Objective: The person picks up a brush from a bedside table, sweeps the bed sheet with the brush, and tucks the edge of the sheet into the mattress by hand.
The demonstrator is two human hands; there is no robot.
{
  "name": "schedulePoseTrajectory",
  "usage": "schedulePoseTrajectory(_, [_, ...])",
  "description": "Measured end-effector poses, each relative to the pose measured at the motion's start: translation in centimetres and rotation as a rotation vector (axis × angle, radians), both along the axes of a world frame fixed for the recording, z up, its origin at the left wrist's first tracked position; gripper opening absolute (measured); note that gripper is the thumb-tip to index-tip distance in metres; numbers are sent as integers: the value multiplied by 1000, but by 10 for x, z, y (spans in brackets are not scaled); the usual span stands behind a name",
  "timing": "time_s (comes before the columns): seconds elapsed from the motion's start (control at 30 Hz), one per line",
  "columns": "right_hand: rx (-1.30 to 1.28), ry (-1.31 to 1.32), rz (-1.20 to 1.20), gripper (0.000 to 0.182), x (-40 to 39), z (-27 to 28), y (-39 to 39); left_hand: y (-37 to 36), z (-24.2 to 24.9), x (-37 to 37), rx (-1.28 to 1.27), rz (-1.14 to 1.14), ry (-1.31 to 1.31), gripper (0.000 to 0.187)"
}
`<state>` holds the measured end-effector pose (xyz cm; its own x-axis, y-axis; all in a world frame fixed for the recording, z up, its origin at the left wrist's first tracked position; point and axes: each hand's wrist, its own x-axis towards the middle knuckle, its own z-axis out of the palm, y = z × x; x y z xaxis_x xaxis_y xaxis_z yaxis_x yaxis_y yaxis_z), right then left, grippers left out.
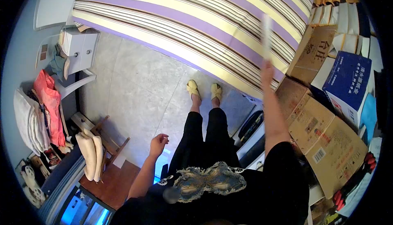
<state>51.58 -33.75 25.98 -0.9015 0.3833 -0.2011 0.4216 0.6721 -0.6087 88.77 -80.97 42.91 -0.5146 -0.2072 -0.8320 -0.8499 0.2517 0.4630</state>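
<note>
My right hand (267, 71) reaches out over the striped bedspread (184, 20) with its fingers closed on a long white bar-shaped object (267, 32). That object points away from me above the bed's right part; motion blurs it, so I cannot tell its kind. Lower down, my left hand (159, 144) hangs over the grey floor at my left side, fingers loosely bent and apart, holding nothing. The bedspread has purple, yellow, white and dark stripes, and its near edge drops toward the floor just beyond my yellow slippers (192, 87).
Cardboard boxes (327, 130) and a blue-and-white box (348, 81) crowd the right side. At left stand a white bedside cabinet (82, 51), hanging clothes (49, 106) and a wooden chair (110, 139) near a brown tabletop (110, 184). Grey floor (139, 73) lies between.
</note>
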Motion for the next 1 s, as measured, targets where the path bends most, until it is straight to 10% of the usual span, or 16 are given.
schedulePoseTrajectory(0.13, [-709, 192, -658, 30, -93, 14, 23, 1, -12, 1, -15, -43, -26, 16])
schedulePoseTrajectory(0.2, [-557, 300, -300, 26, -93, -53, -22, 10, -7, -15, 2, -76, -7, 17])
schedulePoseTrajectory(0.23, [256, 53, 176, 38, -61, -78, -60, 14, -9, -20, 7, -75, -13, 17])
schedulePoseTrajectory(0.37, [-545, -480, 656, 48, 154, -8, -243, 12, -14, -29, 92, -24, 21, 17])
schedulePoseTrajectory(0.43, [-206, -667, 1284, 36, 176, 38, -261, 7, 5, -44, 110, -89, 49, 17])
schedulePoseTrajectory(0.53, [-224, -668, 1026, 36, 143, 46, -240, -16, 10, -29, 72, 9, 71, 18])
schedulePoseTrajectory(0.63, [-252, -48, 594, 36, 45, -12, -147, -35, 4, 2, -63, 45, -3, 17])
schedulePoseTrajectory(0.7, [163, 191, 309, 35, -49, -49, -72, -46, -12, 28, -148, -72, -96, 17])
schedulePoseTrajectory(0.77, [-797, 306, -304, 28, -134, -54, -10, -40, -5, 29, -115, -28, -98, 18])
schedulePoseTrajectory(0.83, [-769, 105, -635, 30, -175, 23, -41, -31, -3, 26, -82, 8, -101, 18])
schedulePoseTrajectory(0.9, [-967, 73, -533, 30, -206, -32, -47, -23, -5, 27, -17, 63, -47, 18])
schedulePoseTrajectory(0.93, [-688, 48, -314, 32, -231, -134, -48, -18, -9, 29, 12, 69, -43, 18])
schedulePoseTrajectory(1.0, [-172, 63, 271, 28, -142, -116, -199, -14, -14, 17, 5, 0, -39, 18])
